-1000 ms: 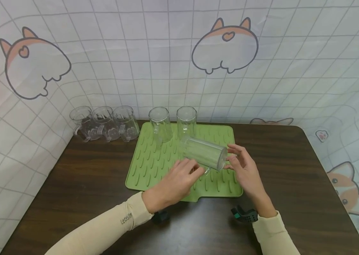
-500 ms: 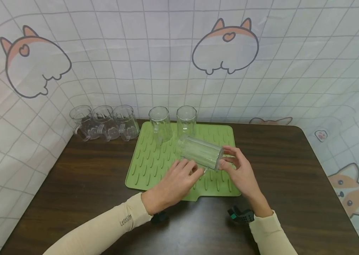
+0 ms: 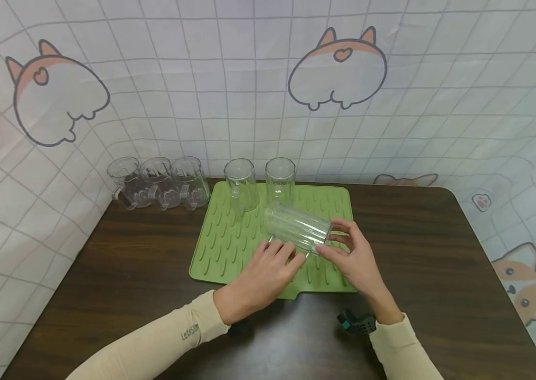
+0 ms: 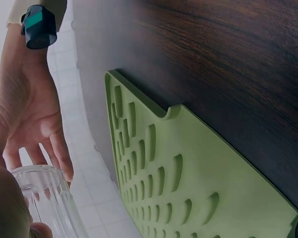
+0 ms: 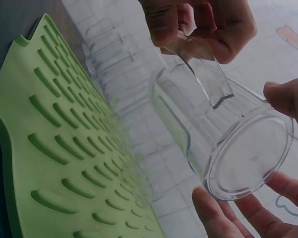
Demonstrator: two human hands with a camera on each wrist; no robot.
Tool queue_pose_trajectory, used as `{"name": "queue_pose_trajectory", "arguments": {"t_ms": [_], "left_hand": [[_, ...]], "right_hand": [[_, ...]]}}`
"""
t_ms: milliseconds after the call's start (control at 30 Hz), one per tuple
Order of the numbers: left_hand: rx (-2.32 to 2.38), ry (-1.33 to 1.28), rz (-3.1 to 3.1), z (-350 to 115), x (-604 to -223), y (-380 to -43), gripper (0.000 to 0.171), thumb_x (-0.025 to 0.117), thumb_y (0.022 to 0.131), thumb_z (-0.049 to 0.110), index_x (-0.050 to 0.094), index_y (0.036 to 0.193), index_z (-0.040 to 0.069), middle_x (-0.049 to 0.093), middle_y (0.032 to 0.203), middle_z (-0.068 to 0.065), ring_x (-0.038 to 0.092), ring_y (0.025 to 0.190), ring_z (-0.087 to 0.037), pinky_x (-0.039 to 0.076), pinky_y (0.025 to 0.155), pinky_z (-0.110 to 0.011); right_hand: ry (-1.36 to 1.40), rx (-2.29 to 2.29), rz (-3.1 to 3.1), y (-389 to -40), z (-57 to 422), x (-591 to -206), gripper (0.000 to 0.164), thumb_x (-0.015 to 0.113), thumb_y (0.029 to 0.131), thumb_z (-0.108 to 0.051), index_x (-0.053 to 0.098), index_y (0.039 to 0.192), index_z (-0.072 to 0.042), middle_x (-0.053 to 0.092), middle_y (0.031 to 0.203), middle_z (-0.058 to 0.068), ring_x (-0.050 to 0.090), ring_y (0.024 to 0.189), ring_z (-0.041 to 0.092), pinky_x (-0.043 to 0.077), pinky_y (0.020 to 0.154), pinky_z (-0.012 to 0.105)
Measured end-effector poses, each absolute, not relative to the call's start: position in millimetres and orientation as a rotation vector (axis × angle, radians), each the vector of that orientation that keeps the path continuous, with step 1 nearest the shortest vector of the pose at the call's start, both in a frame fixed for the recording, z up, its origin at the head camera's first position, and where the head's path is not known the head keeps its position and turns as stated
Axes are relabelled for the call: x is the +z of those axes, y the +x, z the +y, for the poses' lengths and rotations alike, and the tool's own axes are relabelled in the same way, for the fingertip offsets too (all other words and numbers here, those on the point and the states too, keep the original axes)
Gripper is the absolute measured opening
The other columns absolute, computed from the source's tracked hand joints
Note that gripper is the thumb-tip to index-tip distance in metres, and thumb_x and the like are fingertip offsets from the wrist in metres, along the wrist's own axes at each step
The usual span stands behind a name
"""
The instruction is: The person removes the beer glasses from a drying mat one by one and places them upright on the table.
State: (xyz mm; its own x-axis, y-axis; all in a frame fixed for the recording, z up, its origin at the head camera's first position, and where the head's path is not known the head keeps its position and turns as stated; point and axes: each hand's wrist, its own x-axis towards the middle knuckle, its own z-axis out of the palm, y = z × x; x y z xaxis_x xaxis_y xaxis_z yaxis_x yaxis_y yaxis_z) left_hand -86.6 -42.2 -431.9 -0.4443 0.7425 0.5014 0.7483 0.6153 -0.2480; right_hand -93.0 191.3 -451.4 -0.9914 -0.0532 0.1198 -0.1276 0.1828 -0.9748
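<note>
A clear mug (image 3: 296,226) lies sideways in the air above a green drying mat (image 3: 220,258), its round base turned to the right. My left hand (image 3: 264,272) grips its handle (image 5: 208,74) with curled fingers. At the base end, my right hand (image 3: 355,258) holds the mug, thumb on the near side and fingers spread round the far rim of the bottom. Two more clear mugs stand upright at the back of the mat, one left (image 3: 243,184) and one right (image 3: 280,179), partly behind the held mug.
Three clear mugs (image 3: 160,184) stand in a row on the dark wooden table (image 3: 139,253), left of the mat, handles toward me. A white grid-patterned cloth (image 3: 248,121) with cartoon dogs hangs behind the table and along both sides.
My right hand has moved left from beside the mug's base and has taken hold of it. The mug has shifted slightly left; my left hand keeps its grip on the handle.
</note>
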Motion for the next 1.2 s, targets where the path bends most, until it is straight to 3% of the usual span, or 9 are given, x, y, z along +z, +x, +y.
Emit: {"name": "queue_pose_trajectory", "arguments": {"t_ms": [733,933,1200], "left_hand": [[-0.026,-1.185,-2.306,-44,-431,-81,0.016,0.071,0.095,0.007,0.067,0.109,0.014,0.064,0.097,-0.001,0.053,0.082,-0.017,0.043,0.067,-0.026],[-0.135,-1.185,-2.235,-45,-429,-84,0.025,0.069,0.087,-0.003,0.069,0.107,0.011,0.067,0.100,-0.003,0.058,0.086,-0.018,0.049,0.070,-0.027],[-0.444,-1.058,-2.248,-52,-423,-91,0.024,0.071,0.092,0.013,0.069,0.115,0.007,0.071,0.103,-0.003,0.067,0.093,-0.019,0.057,0.084,-0.030]], "right_hand": [[0.130,1.939,-2.306,-93,186,-455,0.059,0.078,0.090,-0.006,0.049,0.142,-0.006,0.052,0.140,0.012,0.061,0.119,0.020,0.057,0.090,0.014],[0.130,1.952,-2.284,-93,189,-454,0.060,0.077,0.091,-0.004,0.047,0.143,-0.006,0.052,0.139,0.007,0.062,0.120,0.018,0.059,0.089,0.017],[0.123,1.956,-2.247,-94,195,-452,0.058,0.074,0.092,0.000,0.047,0.143,-0.004,0.053,0.133,0.001,0.062,0.117,0.012,0.060,0.086,0.017]]}}
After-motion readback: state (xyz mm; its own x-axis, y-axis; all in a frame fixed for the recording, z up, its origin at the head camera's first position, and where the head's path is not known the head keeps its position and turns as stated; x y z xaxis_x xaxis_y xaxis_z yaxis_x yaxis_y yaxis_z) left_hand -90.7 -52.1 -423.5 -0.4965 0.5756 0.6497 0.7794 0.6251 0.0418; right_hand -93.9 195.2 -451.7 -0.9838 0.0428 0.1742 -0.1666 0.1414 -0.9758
